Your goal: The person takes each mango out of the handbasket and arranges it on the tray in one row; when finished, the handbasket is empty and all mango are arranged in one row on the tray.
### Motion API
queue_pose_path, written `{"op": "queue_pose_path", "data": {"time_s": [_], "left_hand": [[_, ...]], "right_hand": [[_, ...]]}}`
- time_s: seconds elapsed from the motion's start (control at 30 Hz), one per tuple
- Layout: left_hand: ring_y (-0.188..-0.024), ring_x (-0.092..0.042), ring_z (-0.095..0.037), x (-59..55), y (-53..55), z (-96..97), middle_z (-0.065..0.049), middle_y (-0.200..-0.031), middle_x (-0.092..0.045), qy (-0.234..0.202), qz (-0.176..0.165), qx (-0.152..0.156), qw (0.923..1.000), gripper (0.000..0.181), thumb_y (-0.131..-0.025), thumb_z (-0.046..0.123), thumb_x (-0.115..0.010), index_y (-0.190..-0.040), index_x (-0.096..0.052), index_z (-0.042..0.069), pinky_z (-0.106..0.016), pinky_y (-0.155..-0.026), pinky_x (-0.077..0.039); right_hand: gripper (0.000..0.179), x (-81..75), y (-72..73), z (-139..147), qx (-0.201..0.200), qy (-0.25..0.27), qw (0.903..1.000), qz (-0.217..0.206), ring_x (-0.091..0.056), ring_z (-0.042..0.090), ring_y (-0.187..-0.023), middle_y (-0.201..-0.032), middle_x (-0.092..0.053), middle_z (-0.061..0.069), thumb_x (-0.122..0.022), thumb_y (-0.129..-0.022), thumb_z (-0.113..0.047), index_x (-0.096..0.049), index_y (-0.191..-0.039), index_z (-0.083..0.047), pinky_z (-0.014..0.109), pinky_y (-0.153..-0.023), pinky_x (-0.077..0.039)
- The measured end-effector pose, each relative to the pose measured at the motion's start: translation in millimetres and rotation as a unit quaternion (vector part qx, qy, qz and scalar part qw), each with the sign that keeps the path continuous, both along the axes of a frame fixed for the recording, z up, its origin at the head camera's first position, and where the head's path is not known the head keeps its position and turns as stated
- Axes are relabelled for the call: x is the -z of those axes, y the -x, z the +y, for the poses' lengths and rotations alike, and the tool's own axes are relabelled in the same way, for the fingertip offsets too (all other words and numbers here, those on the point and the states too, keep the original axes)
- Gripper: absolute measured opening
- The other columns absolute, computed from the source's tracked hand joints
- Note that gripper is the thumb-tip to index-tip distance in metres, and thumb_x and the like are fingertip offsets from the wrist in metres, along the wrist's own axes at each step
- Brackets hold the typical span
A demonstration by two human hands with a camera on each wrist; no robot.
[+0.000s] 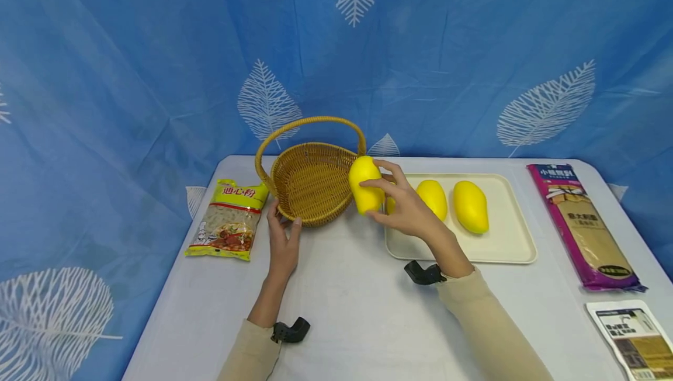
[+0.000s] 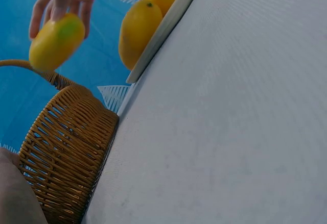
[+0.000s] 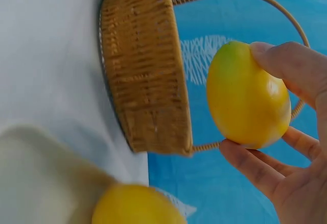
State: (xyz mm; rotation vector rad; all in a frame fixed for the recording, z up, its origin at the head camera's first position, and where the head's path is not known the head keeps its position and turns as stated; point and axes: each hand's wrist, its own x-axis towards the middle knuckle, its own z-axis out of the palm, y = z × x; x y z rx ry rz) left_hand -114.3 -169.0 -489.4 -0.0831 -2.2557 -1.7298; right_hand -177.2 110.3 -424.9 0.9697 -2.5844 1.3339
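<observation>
My right hand [image 1: 407,208] holds a yellow mango [image 1: 364,185] between thumb and fingertips, raised beside the right rim of a wicker basket [image 1: 315,217]. In the right wrist view, green tints one end of this mango [image 3: 248,101]. At the basket's lower left side, my left hand [image 1: 284,246] grips its edge; the left wrist view cuts off most of that hand. No fruit shows inside the basket, and its arched handle [image 1: 310,119] stands up. On a cream tray [image 1: 505,246] lie a mango [image 1: 470,207], another [image 1: 432,198], and one partly hidden behind my right hand.
Left of the basket lies a yellow-ended bag of pasta [image 1: 228,220]. A long purple packet [image 1: 586,226] is right of the tray, with a white-edged packet [image 1: 633,340] near the front right corner. Behind the white table [image 1: 347,311] hangs a blue leaf-patterned cloth [image 1: 420,48].
</observation>
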Motion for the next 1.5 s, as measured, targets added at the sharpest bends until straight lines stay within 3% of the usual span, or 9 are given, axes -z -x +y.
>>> {"op": "queue_pose_path", "data": {"time_s": [0.37, 0.47, 0.6, 0.97, 1.33, 1.43, 1.5], "left_hand": [[-0.134, -0.035, -0.049, -1.7, -0.9, 0.2, -0.033, -0.151, -0.024, 0.001, -0.011, -0.005, 0.9999, 0.063, -0.103, 0.011, -0.047, -0.152, -0.011, -0.003, -0.059, -0.108, -0.031], [-0.134, -0.035, -0.048, -0.9, -0.8, 0.9, -0.032, -0.151, -0.025, 0.0, -0.011, -0.005, 0.9999, 0.063, -0.103, 0.011, -0.047, -0.152, -0.011, -0.003, -0.059, -0.108, -0.031], [-0.133, -0.036, -0.049, -0.8, -0.5, 1.5, -0.033, -0.151, -0.025, 0.002, -0.005, -0.005, 1.0, 0.063, -0.103, 0.012, -0.047, -0.152, -0.011, -0.003, -0.06, -0.108, -0.031], [-0.133, -0.035, -0.048, -1.7, -0.4, 2.2, -0.033, -0.15, -0.025, 0.006, -0.006, -0.01, 0.9999, 0.063, -0.102, 0.011, -0.047, -0.152, -0.012, -0.004, -0.059, -0.106, -0.033], [-0.134, -0.035, -0.047, 0.1, 0.3, 1.6, -0.032, -0.151, -0.024, 0.005, -0.003, -0.008, 1.0, 0.062, -0.103, 0.01, -0.047, -0.152, -0.011, -0.004, -0.059, -0.107, -0.032], [-0.134, -0.035, -0.046, 1.3, 0.6, 1.4, -0.031, -0.151, -0.024, 0.005, -0.003, -0.009, 0.9999, 0.062, -0.102, 0.01, -0.047, -0.152, -0.012, -0.003, -0.058, -0.107, -0.032], [-0.134, -0.035, -0.047, 1.7, 0.8, 1.2, -0.031, -0.151, -0.024, 0.006, -0.002, -0.008, 0.9999, 0.062, -0.103, 0.011, -0.047, -0.152, -0.012, -0.003, -0.059, -0.107, -0.032]], "right_hand": [[0.054, 0.6, -8.2, 61.2, 0.065, -0.009, 0.9976, 0.023, -0.052, 0.038, -0.126, -0.157, -0.022, 0.015, -0.082, -0.078, -0.006, -0.061, -0.127, -0.011, 0.051, -0.087, -0.054], [0.056, 1.6, -9.3, 82.5, 0.086, -0.017, 0.9949, 0.05, -0.053, 0.039, -0.123, -0.156, -0.024, 0.017, -0.082, -0.075, -0.001, -0.061, -0.126, -0.009, 0.028, -0.097, -0.051], [0.058, 4.5, -12.2, 111.6, 0.118, -0.022, 0.9902, 0.071, -0.054, 0.039, -0.119, -0.155, -0.025, 0.017, -0.082, -0.072, 0.006, -0.062, -0.126, -0.006, 0.002, -0.094, -0.035], [0.057, 11.4, -28.8, 175.0, 0.203, -0.03, 0.9783, 0.027, -0.038, 0.048, -0.127, -0.154, -0.026, 0.018, -0.08, -0.071, 0.01, -0.062, -0.124, -0.002, -0.005, -0.083, -0.033], [0.054, 13.7, -36.3, 217.9, 0.238, -0.08, 0.9677, -0.018, -0.031, 0.056, -0.129, -0.157, -0.019, 0.022, -0.079, -0.075, 0.005, -0.06, -0.126, 0.001, -0.007, -0.078, -0.025], [0.053, 17.4, -37.7, 226.0, 0.239, -0.094, 0.9656, -0.041, -0.032, 0.058, -0.126, -0.156, -0.017, 0.025, -0.079, -0.077, 0.003, -0.059, -0.126, 0.002, -0.007, -0.074, -0.029], [0.053, 20.0, -38.4, 229.1, 0.235, -0.107, 0.9646, -0.053, -0.031, 0.059, -0.126, -0.155, -0.017, 0.028, -0.079, -0.077, 0.001, -0.059, -0.126, 0.002, 0.001, -0.073, -0.043]]}}
